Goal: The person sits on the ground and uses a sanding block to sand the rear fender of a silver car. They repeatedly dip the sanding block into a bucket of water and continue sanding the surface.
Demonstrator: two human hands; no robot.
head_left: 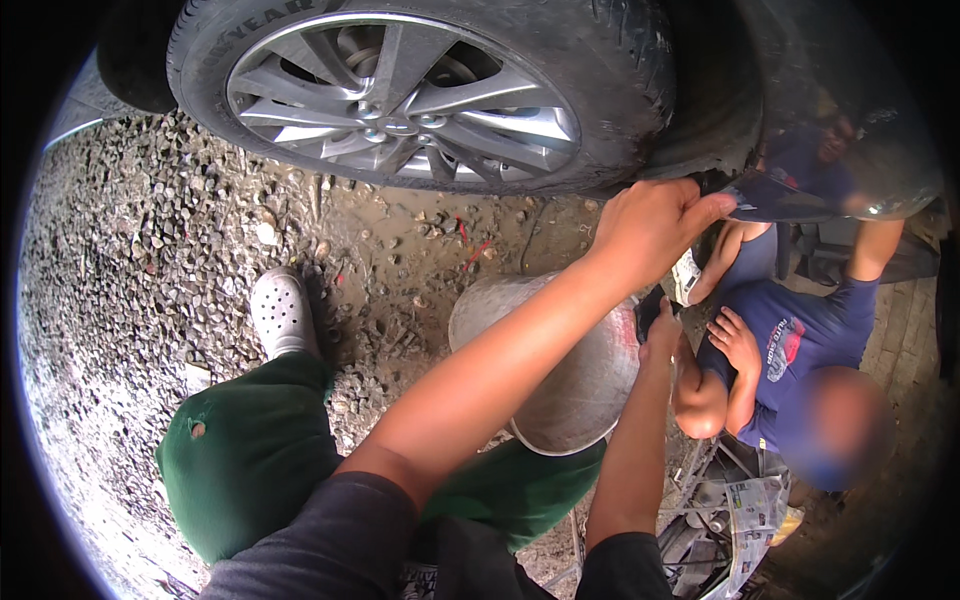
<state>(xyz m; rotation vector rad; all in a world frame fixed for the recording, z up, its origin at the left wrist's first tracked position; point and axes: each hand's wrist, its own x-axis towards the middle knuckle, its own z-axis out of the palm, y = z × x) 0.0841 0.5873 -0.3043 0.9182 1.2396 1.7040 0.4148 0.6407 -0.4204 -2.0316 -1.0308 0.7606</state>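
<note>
My left hand (650, 232) is closed at the lower edge of a dark, glossy car bumper (790, 200), just behind the wheel. Its thumb points along the edge, and the fingertips are out of sight. Lower down, my right hand (660, 335) is closed around a small black object (650, 310) whose kind I cannot make out. Beneath my left forearm, a worn whitish bucket (570, 400) stands tilted between my legs. The car wheel (400, 125), with silver spokes and a black tyre, fills the top of the view.
A co-worker in a navy shirt (780, 340) squats at the right, one raised arm reaching to the bumper. Wet gravel (130, 260) and muddy water lie below the wheel. My white clog (282, 310) is at left. Newspaper (755, 510) hangs over a metal frame at lower right.
</note>
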